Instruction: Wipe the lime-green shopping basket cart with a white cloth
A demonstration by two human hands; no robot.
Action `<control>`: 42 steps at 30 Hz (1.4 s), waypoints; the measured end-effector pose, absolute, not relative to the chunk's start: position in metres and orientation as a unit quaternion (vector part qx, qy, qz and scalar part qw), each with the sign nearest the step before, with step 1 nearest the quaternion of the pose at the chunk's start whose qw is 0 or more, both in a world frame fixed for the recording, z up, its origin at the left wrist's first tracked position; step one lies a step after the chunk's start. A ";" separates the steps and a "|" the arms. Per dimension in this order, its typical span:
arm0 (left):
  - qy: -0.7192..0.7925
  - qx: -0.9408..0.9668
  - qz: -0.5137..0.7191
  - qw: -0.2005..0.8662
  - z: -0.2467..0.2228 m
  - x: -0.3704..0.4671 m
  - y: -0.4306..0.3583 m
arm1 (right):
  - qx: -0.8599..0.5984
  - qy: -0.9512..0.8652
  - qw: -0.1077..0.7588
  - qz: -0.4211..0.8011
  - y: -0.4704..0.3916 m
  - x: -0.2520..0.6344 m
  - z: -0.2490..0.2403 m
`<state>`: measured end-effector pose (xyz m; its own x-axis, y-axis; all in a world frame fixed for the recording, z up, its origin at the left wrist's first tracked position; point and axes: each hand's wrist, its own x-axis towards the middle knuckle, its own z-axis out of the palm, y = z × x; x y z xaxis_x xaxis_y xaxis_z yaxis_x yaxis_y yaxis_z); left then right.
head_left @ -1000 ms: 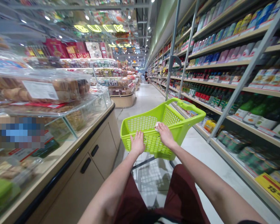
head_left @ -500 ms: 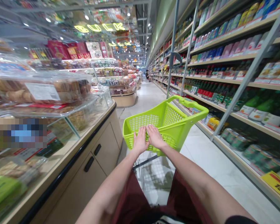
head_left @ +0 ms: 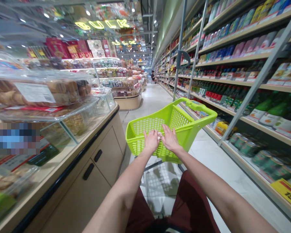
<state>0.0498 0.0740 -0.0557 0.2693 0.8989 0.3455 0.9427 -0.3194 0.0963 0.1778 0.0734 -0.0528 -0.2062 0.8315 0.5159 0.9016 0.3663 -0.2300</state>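
Observation:
A bright green shopping cart basket [head_left: 184, 142] stands just ahead in the aisle, its mesh sides showing. Over its near rim, my left hand [head_left: 151, 141] has its fingers curled at a small pale thing [head_left: 159, 136], too small to identify. Beside it my right hand [head_left: 170, 139] has its fingers spread, with its inner edge next to that pale thing. Both hands are close together, away from the cart's handle [head_left: 201, 113] on the right.
To the left runs a counter [head_left: 87, 152] with glass edges and clear packs of baked goods [head_left: 34, 92]. Tall shelves [head_left: 232, 81] of bottles and cans line the right. Farther ahead are a rounded display [head_left: 128, 102] and a person [head_left: 153, 76] beside the right-hand shelves.
My hands have shifted slightly right; the left fingers have curled and the right fingers have spread. The pale thing now shows between them. The left counter has slid a little toward the left edge.

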 end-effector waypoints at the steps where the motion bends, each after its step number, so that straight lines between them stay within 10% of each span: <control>1: -0.578 -0.794 -0.172 0.071 -0.057 0.047 0.076 | -0.572 -0.766 0.283 -0.076 0.074 0.182 -0.054; 42: -0.604 -0.754 -0.254 0.050 -0.090 0.008 0.089 | -0.550 -0.781 0.265 -0.129 0.053 0.188 -0.082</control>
<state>0.0076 0.0894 -0.0903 0.1411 0.8851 0.4436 0.9363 -0.2649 0.2308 0.1879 0.0529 -0.0819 -0.2548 0.7911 0.5561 0.9279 0.3618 -0.0895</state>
